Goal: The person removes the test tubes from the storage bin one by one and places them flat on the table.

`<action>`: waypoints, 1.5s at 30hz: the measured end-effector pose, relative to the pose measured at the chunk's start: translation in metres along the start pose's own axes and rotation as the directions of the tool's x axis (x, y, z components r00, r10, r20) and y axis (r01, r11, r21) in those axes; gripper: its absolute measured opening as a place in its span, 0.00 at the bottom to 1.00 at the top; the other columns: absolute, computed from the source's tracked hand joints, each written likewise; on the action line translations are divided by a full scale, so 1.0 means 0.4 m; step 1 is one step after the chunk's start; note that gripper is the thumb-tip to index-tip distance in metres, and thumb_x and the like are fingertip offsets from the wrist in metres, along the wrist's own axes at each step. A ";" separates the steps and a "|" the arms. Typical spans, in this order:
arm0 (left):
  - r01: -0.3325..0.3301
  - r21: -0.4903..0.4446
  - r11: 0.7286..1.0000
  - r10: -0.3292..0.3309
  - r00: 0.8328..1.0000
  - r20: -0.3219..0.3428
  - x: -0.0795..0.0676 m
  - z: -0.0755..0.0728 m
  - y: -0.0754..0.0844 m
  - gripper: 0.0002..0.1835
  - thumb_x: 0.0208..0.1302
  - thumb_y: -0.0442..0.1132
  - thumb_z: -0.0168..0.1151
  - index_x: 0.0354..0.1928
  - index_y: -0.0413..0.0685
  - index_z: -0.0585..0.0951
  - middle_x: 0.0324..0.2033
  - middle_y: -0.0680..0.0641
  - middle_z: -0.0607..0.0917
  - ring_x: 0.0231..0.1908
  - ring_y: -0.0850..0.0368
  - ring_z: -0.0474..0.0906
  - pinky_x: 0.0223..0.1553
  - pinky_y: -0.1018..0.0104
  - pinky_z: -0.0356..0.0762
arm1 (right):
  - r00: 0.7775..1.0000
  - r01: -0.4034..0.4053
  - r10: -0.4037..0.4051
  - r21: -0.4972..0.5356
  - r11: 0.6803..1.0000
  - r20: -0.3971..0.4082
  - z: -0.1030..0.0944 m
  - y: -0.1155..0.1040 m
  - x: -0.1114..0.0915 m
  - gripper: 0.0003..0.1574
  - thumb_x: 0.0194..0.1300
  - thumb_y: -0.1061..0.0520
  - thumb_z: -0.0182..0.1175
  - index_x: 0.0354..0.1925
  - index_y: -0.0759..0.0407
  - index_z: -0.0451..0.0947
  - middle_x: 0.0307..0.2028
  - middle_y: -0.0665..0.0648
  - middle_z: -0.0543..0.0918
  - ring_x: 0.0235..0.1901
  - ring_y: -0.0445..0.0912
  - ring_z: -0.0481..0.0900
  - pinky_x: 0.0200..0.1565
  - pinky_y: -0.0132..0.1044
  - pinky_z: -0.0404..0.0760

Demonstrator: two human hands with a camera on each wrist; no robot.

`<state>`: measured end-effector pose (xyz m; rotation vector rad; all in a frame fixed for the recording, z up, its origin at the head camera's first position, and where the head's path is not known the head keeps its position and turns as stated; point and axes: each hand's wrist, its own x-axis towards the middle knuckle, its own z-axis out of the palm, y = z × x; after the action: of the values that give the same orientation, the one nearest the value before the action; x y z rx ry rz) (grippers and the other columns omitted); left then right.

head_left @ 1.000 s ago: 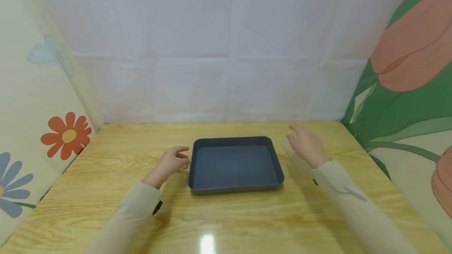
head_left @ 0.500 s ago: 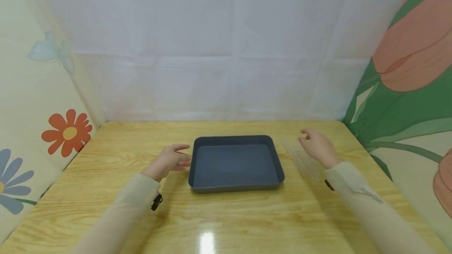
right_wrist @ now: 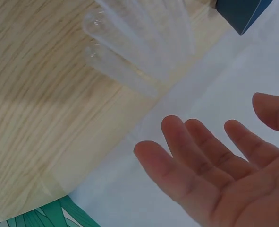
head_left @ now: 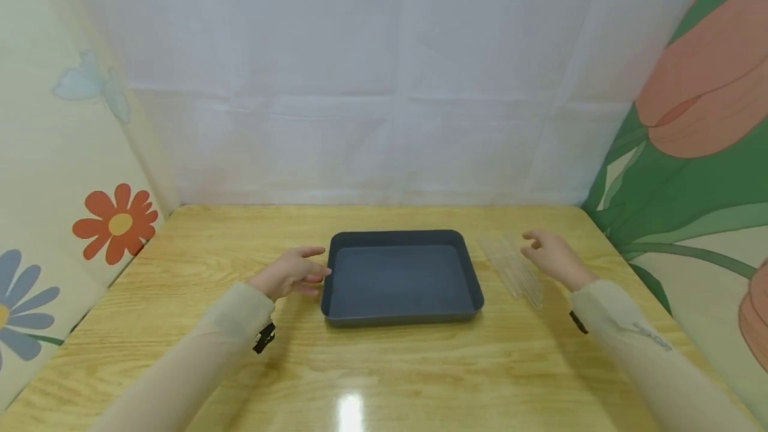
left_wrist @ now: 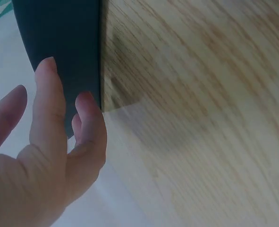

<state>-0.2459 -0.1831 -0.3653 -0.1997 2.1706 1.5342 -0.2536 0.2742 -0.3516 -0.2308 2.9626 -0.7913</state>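
Observation:
A dark blue-grey rectangular tray [head_left: 402, 282] sits on the table, nothing in it. At its left side my left hand [head_left: 292, 272] hovers with loosely bent fingers. In the left wrist view that hand's fingertips [left_wrist: 46, 66] overlap the tray's outer wall [left_wrist: 66, 38]. Right of the tray lie several clear tubes [head_left: 510, 265] with rounded ends, like test tubes, side by side in a slanted bundle. Just beyond them to the right, my right hand [head_left: 555, 260] is held above the table, relaxed and holding nothing. The right wrist view shows the tubes [right_wrist: 134, 38] apart from its fingers.
The wood-grain table [head_left: 408, 372] ends at a white cloth backdrop [head_left: 384, 85]. Floral panels stand on both sides, with a red flower [head_left: 119, 224] at left and pink tulips [head_left: 702, 99] at right. Black straps show beneath both cuffs.
My right hand has moved right and toward me, away from over the tubes, which now show fully. The left hand stays beside the tray with small finger shifts. The tray has not moved.

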 end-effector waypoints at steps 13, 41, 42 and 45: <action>0.018 -0.006 1.000 -0.018 1.000 -0.008 0.009 0.011 0.001 0.39 0.69 0.26 0.57 0.78 0.38 0.52 0.61 0.28 0.74 0.38 0.56 0.80 0.31 0.71 0.85 | 0.999 -0.011 0.007 0.076 0.997 0.048 -0.003 0.057 -0.002 0.31 0.73 0.60 0.52 0.66 0.81 0.62 0.57 0.84 0.72 0.53 0.72 0.75 0.43 0.55 0.84; 0.042 -0.063 0.997 -0.036 0.995 0.090 0.028 0.007 -0.001 0.43 0.68 0.20 0.49 0.80 0.41 0.45 0.70 0.21 0.61 0.24 0.62 0.81 0.24 0.73 0.83 | 0.946 -0.261 0.191 0.268 0.928 0.261 0.001 0.121 0.064 0.38 0.72 0.58 0.53 0.71 0.76 0.53 0.59 0.81 0.71 0.48 0.64 0.80 0.37 0.55 0.85; 0.043 -0.070 0.997 -0.036 0.995 0.094 0.027 0.007 -0.002 0.43 0.68 0.19 0.49 0.80 0.41 0.44 0.70 0.21 0.60 0.25 0.62 0.81 0.24 0.73 0.83 | 0.947 -0.261 0.194 0.262 0.929 0.256 0.001 0.117 0.066 0.38 0.72 0.58 0.52 0.71 0.76 0.54 0.55 0.80 0.74 0.44 0.60 0.81 0.34 0.53 0.85; 0.046 -0.086 0.995 -0.037 0.994 0.101 0.026 0.006 -0.003 0.43 0.67 0.19 0.48 0.80 0.42 0.43 0.71 0.21 0.58 0.25 0.62 0.80 0.24 0.74 0.83 | 0.949 -0.258 0.194 0.260 0.931 0.247 0.004 0.115 0.071 0.37 0.71 0.59 0.53 0.69 0.77 0.55 0.43 0.70 0.80 0.34 0.48 0.79 0.29 0.48 0.84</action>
<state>-0.2537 -0.1799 -0.3717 -0.1916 2.0114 1.5842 -0.2875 0.3085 -0.3767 0.0418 2.5671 -1.0740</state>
